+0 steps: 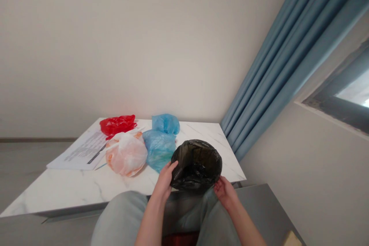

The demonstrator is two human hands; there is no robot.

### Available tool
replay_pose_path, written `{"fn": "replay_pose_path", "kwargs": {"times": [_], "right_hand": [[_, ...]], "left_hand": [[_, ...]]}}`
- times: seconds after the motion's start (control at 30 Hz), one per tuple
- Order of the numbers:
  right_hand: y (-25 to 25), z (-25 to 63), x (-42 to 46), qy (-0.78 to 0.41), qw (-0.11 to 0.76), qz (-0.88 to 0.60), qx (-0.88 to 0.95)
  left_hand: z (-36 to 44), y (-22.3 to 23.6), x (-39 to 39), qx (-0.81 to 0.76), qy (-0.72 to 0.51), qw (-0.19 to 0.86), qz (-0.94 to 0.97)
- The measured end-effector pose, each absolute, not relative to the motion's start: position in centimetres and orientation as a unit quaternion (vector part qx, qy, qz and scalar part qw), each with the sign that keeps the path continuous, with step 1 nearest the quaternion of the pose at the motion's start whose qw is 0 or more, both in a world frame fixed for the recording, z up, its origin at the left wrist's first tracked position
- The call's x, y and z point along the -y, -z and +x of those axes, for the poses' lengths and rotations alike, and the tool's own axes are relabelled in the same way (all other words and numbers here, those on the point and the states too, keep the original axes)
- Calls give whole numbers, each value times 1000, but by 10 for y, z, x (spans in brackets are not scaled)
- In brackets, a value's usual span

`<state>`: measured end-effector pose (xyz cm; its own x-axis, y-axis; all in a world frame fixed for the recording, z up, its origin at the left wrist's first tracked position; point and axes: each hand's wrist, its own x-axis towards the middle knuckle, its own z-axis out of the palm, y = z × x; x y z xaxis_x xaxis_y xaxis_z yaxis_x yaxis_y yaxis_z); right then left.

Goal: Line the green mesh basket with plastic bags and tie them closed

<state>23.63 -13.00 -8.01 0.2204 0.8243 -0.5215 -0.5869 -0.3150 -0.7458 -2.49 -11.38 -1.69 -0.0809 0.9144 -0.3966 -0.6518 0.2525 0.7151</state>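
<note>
A black plastic bag (198,161) is held between my two hands at the table's front edge, its round mouth facing up toward me. On its left side, my left hand (165,178) grips the rim with the thumb over the edge. My right hand (224,190) has its fingers closed on the lower right side of the bag. Just left of the black bag lie a crumpled blue plastic bag (160,147) and a white-and-orange plastic bag (127,153), both puffed up.
A red plastic bag (117,125) lies at the table's back left, beside printed papers (82,150). Another blue bag (165,123) rests near the wall. The white marbled table (69,190) meets the wall behind; a blue curtain (276,54) hangs at right.
</note>
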Motion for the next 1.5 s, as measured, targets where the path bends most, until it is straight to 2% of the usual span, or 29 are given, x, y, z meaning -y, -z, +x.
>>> {"fn": "replay_pose_path", "kwargs": {"times": [0.1, 0.23, 0.33, 0.43, 0.6, 0.73, 0.8, 0.87, 0.9, 0.97, 1.07, 1.17, 1.3, 1.4, 1.5], "right_hand": [[68, 239, 127, -541, 618, -565, 71], [47, 239, 124, -464, 652, -577, 163], [32, 237, 118, -464, 656, -557, 211], [21, 232, 110, -522, 648, -517, 201], [14, 218, 103, -679, 560, -458, 122], [11, 215, 109, -705, 462, -497, 204], [5, 225, 107, -624, 364, -597, 350], [-4, 240, 97, -444, 267, -691, 505], [-8, 248, 89, -341, 249, -717, 555], [-14, 261, 70, -221, 245, -726, 604], [-13, 267, 41, -183, 311, -715, 598], [-2, 259, 21, -260, 370, -690, 566], [16, 245, 11, -408, 355, -657, 524], [28, 239, 10, -423, 358, -651, 519], [38, 237, 10, -400, 405, -639, 517]], "left_hand": [[-23, 26, 113, -462, -588, 638, 181], [-16, 36, 110, -469, -592, 623, 202], [-10, 34, 110, -453, -589, 640, 195], [-4, 27, 112, -435, -598, 655, 155], [4, 16, 115, -395, -619, 669, 115], [1, 8, 116, -354, -633, 682, 93], [-5, 4, 116, -345, -650, 673, 72], [-13, 1, 114, -359, -669, 648, 53], [-17, 0, 114, -375, -674, 635, 48], [-23, -1, 113, -417, -668, 614, 55], [-29, 1, 115, -492, -626, 598, 97], [-33, 6, 121, -554, -537, 611, 176], [-43, 14, 132, -614, -417, 598, 303], [-48, 17, 138, -644, -355, 582, 347], [-48, 21, 139, -634, -354, 586, 361]]}}
